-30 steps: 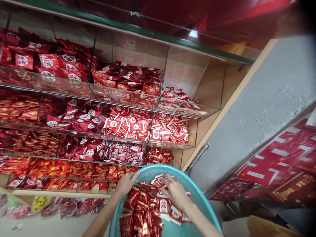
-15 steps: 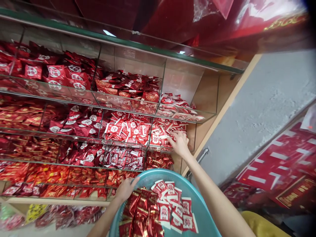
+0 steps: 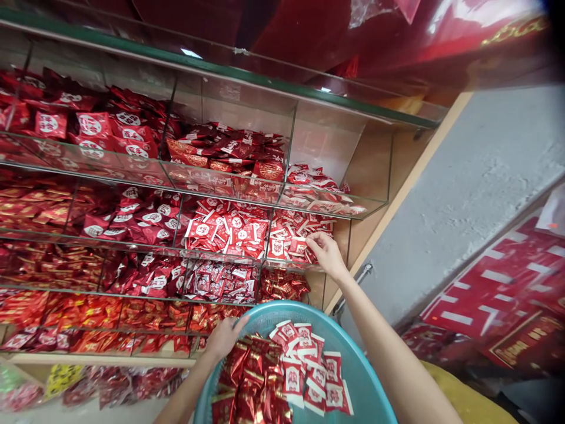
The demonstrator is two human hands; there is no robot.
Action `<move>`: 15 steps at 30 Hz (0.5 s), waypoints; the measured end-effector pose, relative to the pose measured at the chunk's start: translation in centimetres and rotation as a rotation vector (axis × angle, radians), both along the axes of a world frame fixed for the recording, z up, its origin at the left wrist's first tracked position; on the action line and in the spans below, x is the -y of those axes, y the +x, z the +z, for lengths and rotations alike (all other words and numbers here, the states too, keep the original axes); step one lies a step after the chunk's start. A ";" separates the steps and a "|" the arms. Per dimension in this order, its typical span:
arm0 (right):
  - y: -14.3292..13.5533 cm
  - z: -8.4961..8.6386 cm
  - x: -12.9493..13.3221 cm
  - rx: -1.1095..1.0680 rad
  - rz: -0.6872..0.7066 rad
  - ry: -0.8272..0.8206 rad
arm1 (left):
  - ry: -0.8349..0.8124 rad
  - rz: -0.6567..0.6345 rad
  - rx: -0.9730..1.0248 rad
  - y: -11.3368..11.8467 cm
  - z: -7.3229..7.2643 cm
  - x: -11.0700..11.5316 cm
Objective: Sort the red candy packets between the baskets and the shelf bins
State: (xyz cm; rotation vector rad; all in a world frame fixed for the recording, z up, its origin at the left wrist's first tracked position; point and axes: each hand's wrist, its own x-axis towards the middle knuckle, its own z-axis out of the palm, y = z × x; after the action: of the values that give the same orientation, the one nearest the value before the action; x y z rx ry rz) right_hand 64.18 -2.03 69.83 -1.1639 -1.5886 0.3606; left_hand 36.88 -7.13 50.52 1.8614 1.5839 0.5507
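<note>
My left hand (image 3: 224, 338) is closed on the left rim of a teal plastic basket (image 3: 366, 383). Inside it lie shiny dark red and gold packets (image 3: 251, 383) on the left and small red-and-white packets (image 3: 315, 374) on the right. Up at the right-end shelf compartment, my right hand (image 3: 326, 253) has its thumb and fingertips pinched on the edge of a small red-and-white packet (image 3: 298, 246). That packet lies over others of its kind (image 3: 280, 227) in the compartment. The fingertips partly cover its edge.
Glass dividers split the shelves into compartments of red packets (image 3: 225, 229). A glass shelf lip (image 3: 326, 203) runs just above my right hand. The wooden side panel (image 3: 397, 182) and grey wall (image 3: 494, 159) stand to the right. Bagged goods (image 3: 119, 383) lie under the bottom shelf.
My right hand has shifted slightly right, and its fingers have gone from spread over the packets to a pinch on one. My left hand and the basket stay nearly in place.
</note>
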 end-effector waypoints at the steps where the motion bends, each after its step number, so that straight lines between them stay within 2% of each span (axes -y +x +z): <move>1: -0.1 0.2 0.3 -0.045 -0.005 0.009 | -0.001 0.003 -0.004 0.0 0.0 0.0; 6: -0.4 1.3 2.8 -0.282 -0.041 0.034 | -0.013 0.004 0.004 0.0 0.1 0.0; 9: -0.7 1.5 5.0 -0.424 0.018 -0.008 | -0.019 -0.013 0.005 -0.1 0.2 -0.1; 12: -0.9 0.1 7.2 -0.425 0.137 -0.155 | -0.020 -0.029 -0.005 -0.1 0.2 -0.2; 15: -0.4 -3.0 8.6 -0.287 0.205 -0.363 | -0.018 -0.030 -0.007 -0.1 0.2 -0.3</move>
State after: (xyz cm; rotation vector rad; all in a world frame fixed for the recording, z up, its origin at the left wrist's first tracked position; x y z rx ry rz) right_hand 63.76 -10.60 66.80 -1.1572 -1.4254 0.9399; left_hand 36.75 -6.84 50.67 1.8726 1.5577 0.5158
